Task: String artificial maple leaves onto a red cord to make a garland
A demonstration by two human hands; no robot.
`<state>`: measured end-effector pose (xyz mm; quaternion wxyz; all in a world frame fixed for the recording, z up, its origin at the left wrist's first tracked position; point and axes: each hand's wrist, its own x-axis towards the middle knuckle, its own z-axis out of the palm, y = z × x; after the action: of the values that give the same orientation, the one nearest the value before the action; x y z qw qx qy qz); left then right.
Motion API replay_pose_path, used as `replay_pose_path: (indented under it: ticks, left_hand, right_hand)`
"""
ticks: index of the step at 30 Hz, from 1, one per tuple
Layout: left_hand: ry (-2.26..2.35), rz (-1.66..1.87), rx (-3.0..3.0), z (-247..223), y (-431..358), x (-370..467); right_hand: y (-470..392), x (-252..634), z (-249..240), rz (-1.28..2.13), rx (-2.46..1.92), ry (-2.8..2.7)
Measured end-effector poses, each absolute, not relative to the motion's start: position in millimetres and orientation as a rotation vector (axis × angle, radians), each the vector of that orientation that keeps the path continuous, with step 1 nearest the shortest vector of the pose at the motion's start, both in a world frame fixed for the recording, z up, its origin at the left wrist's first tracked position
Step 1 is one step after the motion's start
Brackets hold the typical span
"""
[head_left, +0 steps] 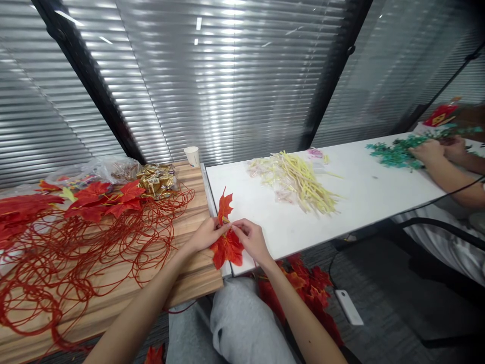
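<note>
Red artificial maple leaves (228, 248) hang from my hands at the seam between the wooden table and the white table. My left hand (209, 234) pinches the leaf stems from the left. From the right, my right hand (250, 237) has its thumb and fingers pressed together at the same stems, close to my left fingertips. One leaf (225, 206) points up above my hands, and the larger ones spread out below them. Tangled red cord (113, 247) covers much of the wooden table to the left.
Gold packets (156, 180), plastic bags (109, 169) and a paper cup (192, 156) stand behind. Yellow strips (303, 182) lie on the white table (280, 232). More red leaves (303, 283) are beside my leg. At far right, another person's hands (430, 151) touch green foliage (394, 151).
</note>
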<state>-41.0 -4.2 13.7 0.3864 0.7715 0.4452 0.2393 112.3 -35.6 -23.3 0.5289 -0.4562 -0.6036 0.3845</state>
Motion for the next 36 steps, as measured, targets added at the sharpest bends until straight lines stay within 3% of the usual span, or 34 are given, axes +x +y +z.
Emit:
replay_pose_path:
  ticks: [36]
  left_hand:
    - [1.082, 0.652, 1.936, 11.3, -4.8, -41.7]
  right_hand:
    - [-35.5, 112.2, -23.2, 0.919, -1.057, -1.455]
